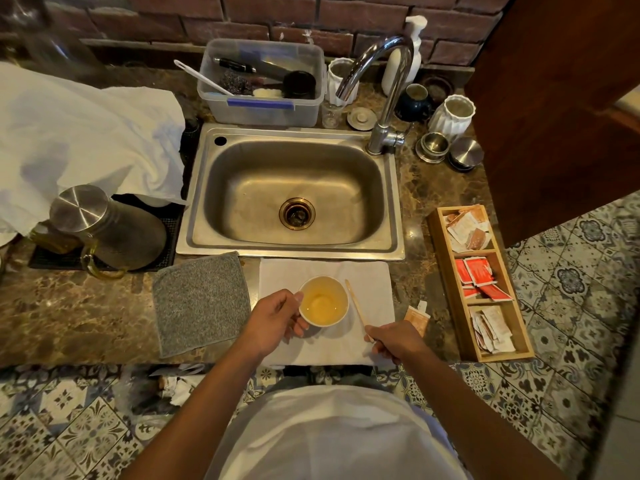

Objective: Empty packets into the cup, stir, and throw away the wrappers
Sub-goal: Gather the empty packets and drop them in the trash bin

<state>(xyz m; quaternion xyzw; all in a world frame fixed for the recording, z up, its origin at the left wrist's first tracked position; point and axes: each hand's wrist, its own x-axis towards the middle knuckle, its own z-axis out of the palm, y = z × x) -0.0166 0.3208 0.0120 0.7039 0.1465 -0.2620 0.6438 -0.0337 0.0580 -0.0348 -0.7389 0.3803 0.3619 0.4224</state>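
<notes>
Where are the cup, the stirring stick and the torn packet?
cup (pixel 323 301): head view, on the liquid inside.
stirring stick (pixel 355 304): head view, mid-shaft.
torn packet (pixel 417 317): head view, on its orange face.

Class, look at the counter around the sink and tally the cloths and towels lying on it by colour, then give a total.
White: 2, the large rumpled towel at the far left and the folded cloth under the cup
Grey: 1, the cloth left of the cup
Total: 3

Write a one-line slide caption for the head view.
Left hand steadies cup of pale liquid on white napkin; right hand holds wooden stirrer beside it.
</notes>
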